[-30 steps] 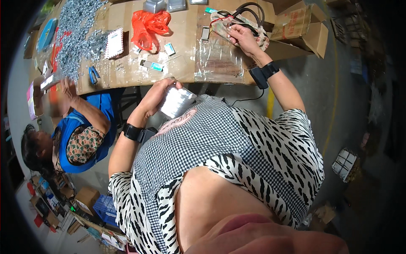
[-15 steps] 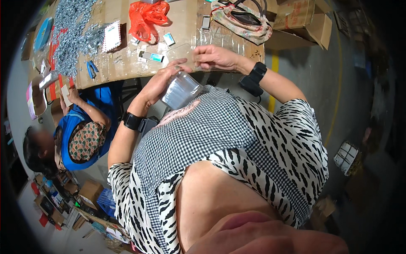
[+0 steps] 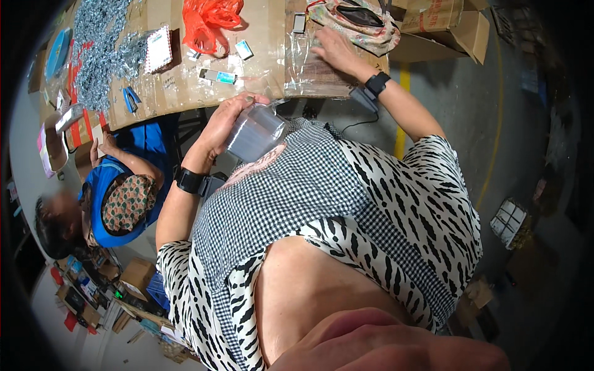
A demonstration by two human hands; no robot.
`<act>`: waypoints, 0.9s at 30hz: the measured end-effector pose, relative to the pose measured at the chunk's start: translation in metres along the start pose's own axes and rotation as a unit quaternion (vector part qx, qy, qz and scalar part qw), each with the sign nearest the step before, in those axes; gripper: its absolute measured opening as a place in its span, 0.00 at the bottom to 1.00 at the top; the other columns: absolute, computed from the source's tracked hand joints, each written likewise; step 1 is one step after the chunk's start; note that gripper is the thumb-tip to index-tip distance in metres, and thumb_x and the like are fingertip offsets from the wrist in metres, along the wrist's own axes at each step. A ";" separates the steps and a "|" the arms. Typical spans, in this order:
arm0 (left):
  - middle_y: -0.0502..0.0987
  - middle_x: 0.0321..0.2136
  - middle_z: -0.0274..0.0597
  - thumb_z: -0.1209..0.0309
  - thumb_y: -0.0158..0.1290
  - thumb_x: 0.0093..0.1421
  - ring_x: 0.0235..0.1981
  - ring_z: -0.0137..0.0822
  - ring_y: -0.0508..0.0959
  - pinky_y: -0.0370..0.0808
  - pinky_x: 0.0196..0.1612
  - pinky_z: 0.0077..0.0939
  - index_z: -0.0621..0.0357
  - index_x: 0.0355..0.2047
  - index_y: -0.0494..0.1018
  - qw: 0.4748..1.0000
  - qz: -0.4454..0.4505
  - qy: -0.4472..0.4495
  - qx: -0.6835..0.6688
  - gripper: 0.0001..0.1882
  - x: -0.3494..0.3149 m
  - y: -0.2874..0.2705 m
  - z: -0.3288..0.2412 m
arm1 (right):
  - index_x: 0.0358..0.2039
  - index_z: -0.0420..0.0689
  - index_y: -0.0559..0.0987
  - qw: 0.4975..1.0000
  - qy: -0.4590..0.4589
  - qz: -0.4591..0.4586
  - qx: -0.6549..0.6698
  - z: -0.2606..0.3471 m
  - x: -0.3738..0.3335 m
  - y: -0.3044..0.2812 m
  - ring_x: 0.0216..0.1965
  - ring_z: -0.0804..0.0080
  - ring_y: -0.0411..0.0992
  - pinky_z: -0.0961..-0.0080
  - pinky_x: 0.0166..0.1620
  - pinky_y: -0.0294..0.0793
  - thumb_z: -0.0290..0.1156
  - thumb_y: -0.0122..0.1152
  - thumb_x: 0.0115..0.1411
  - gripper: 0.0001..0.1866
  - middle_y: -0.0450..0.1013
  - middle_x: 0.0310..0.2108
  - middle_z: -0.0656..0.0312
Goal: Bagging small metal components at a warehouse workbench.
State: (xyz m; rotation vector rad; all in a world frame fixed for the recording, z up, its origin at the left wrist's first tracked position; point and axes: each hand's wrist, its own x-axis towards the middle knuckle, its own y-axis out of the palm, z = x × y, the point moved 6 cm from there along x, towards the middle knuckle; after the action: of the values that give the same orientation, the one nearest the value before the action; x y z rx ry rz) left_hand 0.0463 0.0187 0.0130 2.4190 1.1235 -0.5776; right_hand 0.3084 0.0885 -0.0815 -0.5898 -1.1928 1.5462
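My left hand (image 3: 228, 125) is wrapped round a clear, see-through plastic box (image 3: 257, 133), tilted against my checked apron at the table's edge. What is inside the box is hard to make out. My right hand (image 3: 338, 52) is out over the taped cardboard tabletop (image 3: 266, 52), just short of a patterned cloth bag (image 3: 365, 28). Its fingers are apart, with nothing seen in them. Close to its fingertips lies a small dark rectangular piece with a light frame (image 3: 299, 23).
On the table are a red plastic bag (image 3: 210, 25), small flat pieces (image 3: 218, 76), a white card stack (image 3: 158, 51), a blue stapler-like tool (image 3: 130, 99) and a silvery heap (image 3: 99, 55). A co-worker (image 3: 127, 191) sits at left. Cardboard boxes (image 3: 442, 28) stand at right.
My right hand has moved away from the plastic box, forward and to the right toward the cloth bag, and its fingers have spread. My left hand has shifted slightly left with the box.
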 end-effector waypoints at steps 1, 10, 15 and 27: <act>0.75 0.38 0.41 0.65 0.37 0.62 0.36 0.29 0.75 0.72 0.42 0.20 0.64 0.43 0.73 1.000 0.000 -0.004 0.001 0.19 0.000 0.000 -0.001 | 0.36 0.39 0.73 0.995 0.046 0.032 -0.088 -0.013 -0.001 -0.002 0.42 0.51 0.69 0.58 0.44 0.70 0.36 0.62 0.51 0.16 0.71 0.35 0.47; 0.73 0.43 0.41 0.63 0.39 0.63 0.44 0.33 0.72 0.68 0.49 0.27 0.64 0.42 0.72 0.999 0.012 -0.033 -0.033 0.19 -0.002 -0.006 0.004 | 0.28 0.38 0.72 0.999 0.002 0.026 -0.032 -0.025 -0.002 0.006 0.37 0.48 0.70 0.58 0.40 0.70 0.30 0.60 0.51 0.10 0.71 0.30 0.49; 0.74 0.43 0.40 0.64 0.39 0.63 0.44 0.32 0.72 0.68 0.49 0.26 0.65 0.42 0.72 0.998 0.013 -0.035 -0.042 0.18 -0.010 -0.009 -0.001 | 0.26 0.38 0.72 1.000 -0.006 0.030 -0.001 -0.009 -0.002 0.019 0.36 0.48 0.70 0.58 0.40 0.69 0.29 0.60 0.51 0.08 0.71 0.29 0.48; 0.74 0.38 0.37 0.68 0.36 0.62 0.37 0.27 0.74 0.71 0.42 0.18 0.64 0.42 0.73 1.000 0.009 -0.002 -0.022 0.18 -0.015 -0.018 0.003 | 0.45 0.35 0.73 0.562 0.158 0.336 0.739 0.142 -0.012 0.007 0.30 0.83 0.70 0.87 0.32 0.71 0.35 0.53 0.63 0.16 0.73 0.38 0.60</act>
State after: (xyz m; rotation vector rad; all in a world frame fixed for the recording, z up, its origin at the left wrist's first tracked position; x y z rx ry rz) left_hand 0.0228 0.0188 0.0149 2.3872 1.0999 -0.5461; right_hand 0.1903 0.0230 -0.0360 -0.0543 0.9453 2.2611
